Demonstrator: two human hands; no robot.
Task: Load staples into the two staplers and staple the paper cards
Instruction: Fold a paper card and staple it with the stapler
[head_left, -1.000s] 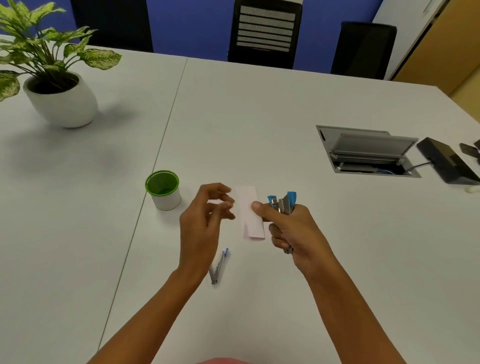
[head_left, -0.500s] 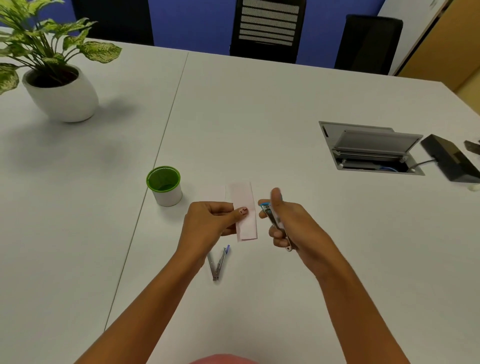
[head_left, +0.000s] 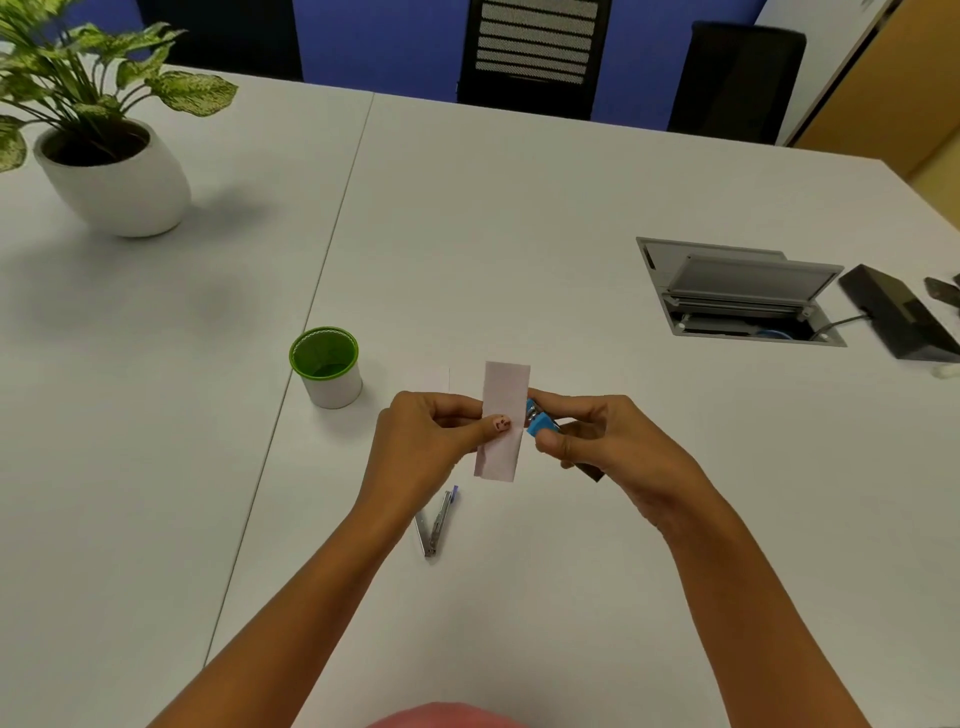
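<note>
My left hand (head_left: 426, 441) pinches a pale pink paper card (head_left: 503, 400) at its left edge and holds it up above the white table (head_left: 519, 208). My right hand (head_left: 608, 447) grips a small blue stapler (head_left: 540, 418) whose jaws sit on the card's right edge. A second stapler (head_left: 439, 522), metal with a purple tip, lies hinged wide apart on the table just below my left hand. Another pale card (head_left: 431, 378) lies flat on the table behind my left hand, partly hidden.
A white cup with a green rim (head_left: 326, 366) stands left of the hands. A potted plant (head_left: 104, 145) is at the far left. An open cable hatch (head_left: 737, 296) and a black device (head_left: 898, 317) sit at the right. Chairs stand beyond the far edge.
My left hand took hold of the pink card and lifted it. My right hand turned the blue stapler and brought it onto the card's right edge.
</note>
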